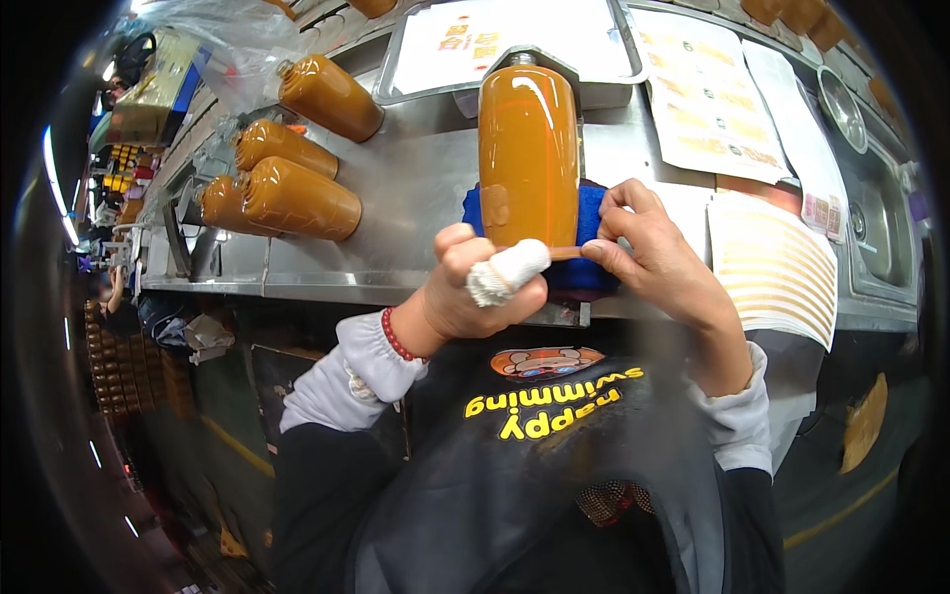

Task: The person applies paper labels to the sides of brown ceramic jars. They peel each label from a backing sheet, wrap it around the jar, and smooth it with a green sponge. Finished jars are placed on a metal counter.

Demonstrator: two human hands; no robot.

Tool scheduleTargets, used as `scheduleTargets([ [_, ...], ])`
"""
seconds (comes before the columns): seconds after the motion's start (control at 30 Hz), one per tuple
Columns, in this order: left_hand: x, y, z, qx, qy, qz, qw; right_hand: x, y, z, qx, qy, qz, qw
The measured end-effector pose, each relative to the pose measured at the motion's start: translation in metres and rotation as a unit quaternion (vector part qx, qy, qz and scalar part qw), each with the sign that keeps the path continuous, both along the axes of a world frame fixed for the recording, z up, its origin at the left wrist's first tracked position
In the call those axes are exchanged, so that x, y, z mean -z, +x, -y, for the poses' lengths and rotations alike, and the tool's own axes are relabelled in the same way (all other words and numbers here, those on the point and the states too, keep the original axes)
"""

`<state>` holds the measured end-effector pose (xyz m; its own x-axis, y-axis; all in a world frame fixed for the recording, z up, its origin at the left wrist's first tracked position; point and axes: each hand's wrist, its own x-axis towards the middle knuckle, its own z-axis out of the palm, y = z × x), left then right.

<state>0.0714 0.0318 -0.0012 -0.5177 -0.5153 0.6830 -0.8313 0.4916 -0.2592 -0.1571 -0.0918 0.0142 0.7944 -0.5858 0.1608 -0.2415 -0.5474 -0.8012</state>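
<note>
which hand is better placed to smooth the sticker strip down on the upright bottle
Right, probably. The right hand already pinches the end of the sticker strip at the base of the orange bottle. The left hand, with a bandaged finger, braces the bottle's base.

Steel counter [416, 188]: orange bottles [297, 198], blue cloth [592, 213]

bottle [527, 148] base hidden (behind hands) — cloth [591, 220] partly
</note>
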Motion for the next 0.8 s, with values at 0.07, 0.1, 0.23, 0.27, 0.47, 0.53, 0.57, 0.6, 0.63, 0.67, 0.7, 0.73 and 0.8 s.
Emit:
scheduleTargets([
  [0.07, 0.005, 0.0, -0.004, -0.012, 0.006, -0.005, 1.0, -0.001, 0.001, 0.0, 0.004, 0.003, -0.006, 1.0],
  [0.1, 0.011, 0.0, -0.003, -0.002, 0.011, -0.033, 0.999, 0.0, 0.0, 0.0, 0.004, 0.001, -0.007, 1.0],
  [0.23, 0.012, -0.001, 0.0, 0.006, 0.038, -0.034, 0.999, 0.005, 0.001, -0.001, 0.01, -0.024, 0.007, 1.0],
  [0.27, 0.011, -0.002, 0.002, 0.009, 0.039, -0.018, 0.999, 0.007, 0.001, -0.001, 0.01, -0.03, 0.007, 0.999],
  [0.47, -0.015, -0.022, 0.012, 0.007, 0.061, 0.094, 0.994, 0.01, 0.0, -0.001, 0.027, -0.043, 0.001, 0.999],
  [0.53, -0.016, -0.031, 0.013, -0.041, 0.071, 0.092, 0.992, 0.016, 0.0, 0.0, 0.039, -0.046, 0.0, 0.998],
  [0.57, -0.017, -0.033, 0.016, -0.076, 0.054, 0.07, 0.993, 0.016, 0.0, 0.0, 0.047, -0.042, 0.013, 0.998],
  [0.6, -0.017, -0.031, 0.015, -0.087, 0.052, 0.044, 0.994, 0.016, -0.001, -0.001, 0.055, -0.038, 0.025, 0.997],
  [0.63, -0.017, -0.027, 0.011, -0.1, 0.052, 0.021, 0.993, 0.017, 0.0, -0.002, 0.061, -0.032, 0.04, 0.997],
  [0.67, -0.017, -0.021, 0.007, -0.113, 0.051, -0.003, 0.992, 0.015, 0.0, -0.004, 0.065, -0.05, 0.063, 0.995],
  [0.7, -0.013, -0.014, 0.002, -0.118, 0.055, -0.035, 0.991, 0.011, -0.002, -0.006, 0.07, -0.069, 0.086, 0.992],
  [0.73, -0.01, -0.015, -0.002, -0.113, 0.052, -0.112, 0.986, 0.008, -0.002, -0.009, 0.072, -0.087, 0.107, 0.988],
  [0.8, 0.002, -0.007, -0.013, -0.104, 0.091, -0.185, 0.973, 0.008, -0.001, -0.018, 0.074, -0.109, 0.122, 0.984],
])
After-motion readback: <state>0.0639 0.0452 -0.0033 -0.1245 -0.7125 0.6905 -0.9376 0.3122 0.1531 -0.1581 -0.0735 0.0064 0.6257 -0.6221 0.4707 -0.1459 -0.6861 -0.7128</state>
